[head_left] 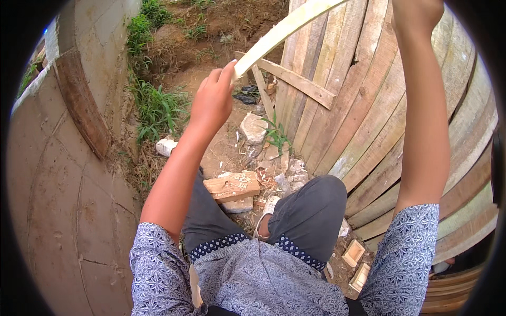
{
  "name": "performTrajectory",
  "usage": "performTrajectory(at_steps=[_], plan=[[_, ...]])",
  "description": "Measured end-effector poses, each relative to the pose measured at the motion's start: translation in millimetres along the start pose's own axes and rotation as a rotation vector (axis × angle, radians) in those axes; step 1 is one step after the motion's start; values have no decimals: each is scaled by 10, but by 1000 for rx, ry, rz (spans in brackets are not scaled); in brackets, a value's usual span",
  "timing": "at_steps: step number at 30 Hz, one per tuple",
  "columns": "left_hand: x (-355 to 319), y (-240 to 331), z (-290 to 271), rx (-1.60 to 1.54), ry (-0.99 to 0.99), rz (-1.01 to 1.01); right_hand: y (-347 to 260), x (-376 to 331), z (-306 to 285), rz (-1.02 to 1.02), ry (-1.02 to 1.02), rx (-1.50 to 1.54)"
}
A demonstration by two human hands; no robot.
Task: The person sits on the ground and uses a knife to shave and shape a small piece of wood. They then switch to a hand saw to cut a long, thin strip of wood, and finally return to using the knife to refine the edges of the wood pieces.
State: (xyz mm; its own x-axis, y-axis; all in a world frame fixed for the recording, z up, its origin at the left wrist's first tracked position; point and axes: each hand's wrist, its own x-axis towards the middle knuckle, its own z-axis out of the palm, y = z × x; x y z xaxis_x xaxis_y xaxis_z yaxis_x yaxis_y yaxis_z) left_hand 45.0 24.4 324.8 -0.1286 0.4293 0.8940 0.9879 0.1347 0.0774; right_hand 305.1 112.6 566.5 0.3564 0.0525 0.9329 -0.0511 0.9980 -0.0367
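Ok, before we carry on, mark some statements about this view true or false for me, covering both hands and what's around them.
1. The left hand grips the lower end of a pale wooden strip. True.
2. The right hand rests on the thick wooden block. False: the right hand is raised at the top edge of the picture, partly cut off.
3. Thin shavings lie on the thick wooden block. True.
4. The plank wall stands on the person's left. False: the plank wall is on the right.
5. Two small box-like wooden pieces lie on the ground to the person's right. True.
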Motion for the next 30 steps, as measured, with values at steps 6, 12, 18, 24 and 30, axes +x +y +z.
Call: performTrajectory(at_steps=[6, 12, 18, 24, 30], plan=[[-687, -370, -374, 66, -94, -15, 772, -357, -189, 125, -470, 56], [-1159, 73, -688, -188, -162, -197, 944, -527, 99, 106, -533, 101], [-1582, 292, -776, -220, -29, -396, 225, -900, 414, 362, -732, 250], [-1252, 505, -1009, -283, -170, -461, 309, -990, 368, 408, -705, 326], [-1144, 667, -968, -609, -302, -753, 582, -1112, 264, 674, -885, 220]])
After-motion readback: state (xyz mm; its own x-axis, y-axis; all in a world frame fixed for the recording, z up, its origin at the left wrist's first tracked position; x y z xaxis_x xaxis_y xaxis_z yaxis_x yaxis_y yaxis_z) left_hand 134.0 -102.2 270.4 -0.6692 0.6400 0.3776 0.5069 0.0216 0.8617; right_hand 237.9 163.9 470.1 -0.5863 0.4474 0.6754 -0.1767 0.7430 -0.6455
